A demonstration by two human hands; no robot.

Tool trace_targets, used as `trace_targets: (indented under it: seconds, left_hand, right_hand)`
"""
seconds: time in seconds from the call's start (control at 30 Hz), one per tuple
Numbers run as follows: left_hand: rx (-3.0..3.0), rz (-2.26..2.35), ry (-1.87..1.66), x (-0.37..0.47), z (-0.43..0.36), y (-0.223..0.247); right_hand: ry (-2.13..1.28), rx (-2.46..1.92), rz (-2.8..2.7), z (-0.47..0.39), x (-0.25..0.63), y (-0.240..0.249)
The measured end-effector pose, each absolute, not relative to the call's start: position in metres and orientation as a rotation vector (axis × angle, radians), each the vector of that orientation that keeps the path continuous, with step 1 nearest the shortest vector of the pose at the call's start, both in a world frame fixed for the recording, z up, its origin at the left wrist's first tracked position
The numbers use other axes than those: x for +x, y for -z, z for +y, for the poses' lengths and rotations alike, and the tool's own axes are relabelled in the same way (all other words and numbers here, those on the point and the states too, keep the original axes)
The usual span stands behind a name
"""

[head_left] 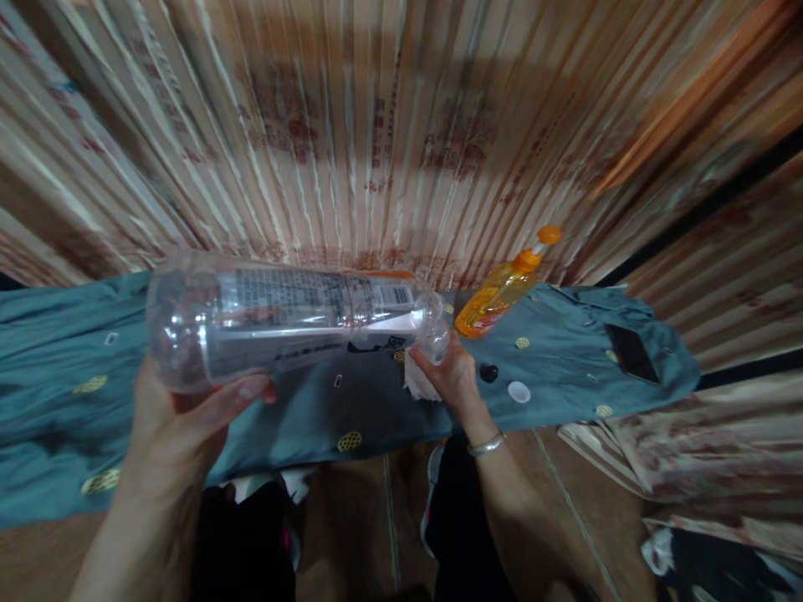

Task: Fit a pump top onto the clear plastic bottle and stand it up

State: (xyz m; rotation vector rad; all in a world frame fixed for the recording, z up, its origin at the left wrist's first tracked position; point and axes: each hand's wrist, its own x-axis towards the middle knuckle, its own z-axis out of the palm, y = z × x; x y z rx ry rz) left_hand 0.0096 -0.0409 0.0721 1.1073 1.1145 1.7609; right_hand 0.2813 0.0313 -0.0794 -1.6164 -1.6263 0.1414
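A large clear plastic bottle (282,313) lies sideways in the air above the cloth, its base to the left and its neck to the right. My left hand (194,418) grips the base end from below, thumb along the near side. At the neck end, my right hand (452,372) has its fingers closed round the bottle's mouth. A whitish crumpled piece (421,378) shows just under that hand; whether the hand touches it cannot be made out. Beyond my right hand stands an orange pump bottle (493,299) with yellow-orange liquid.
On the blue-green cloth (301,418), a small black object (488,372) and a white round disc (519,392) lie right of my right hand. A dark phone (631,353) lies near the cloth's right end. A pleated patterned curtain (376,125) hangs behind.
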Motion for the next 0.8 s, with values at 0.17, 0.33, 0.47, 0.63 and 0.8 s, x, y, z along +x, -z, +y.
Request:
trace_targets:
  seconds: [0.17, 0.33, 0.47, 0.63, 0.8]
  left_hand:
    - [1.106, 1.120, -1.766, 0.0104, -0.0394, -0.0715]
    - [1.118, 1.114, -1.761, 0.0077, -0.0383, -0.0692]
    - [1.117, 1.087, -1.762, 0.0053, -0.0350, -0.0671]
    - [1.123, 1.073, -1.779, 0.0058, -0.0334, -0.0694]
    - [1.129, 1.094, -1.785, 0.0057, -0.0337, -0.0698]
  right_hand:
    - [-0.147, -1.632, -1.630, 0.0310, 0.2808, 0.0780]
    - [-0.167, -1.667, -1.630, 0.0300, 0.2801, 0.0751]
    - [-0.175, -1.669, -1.623, 0.0295, 0.2799, 0.0740]
    - [-0.194, -1.661, -1.630, 0.0294, 0.2806, 0.0731]
    - [-0.197, -1.680, -1.629, 0.0295, 0.2805, 0.0729]
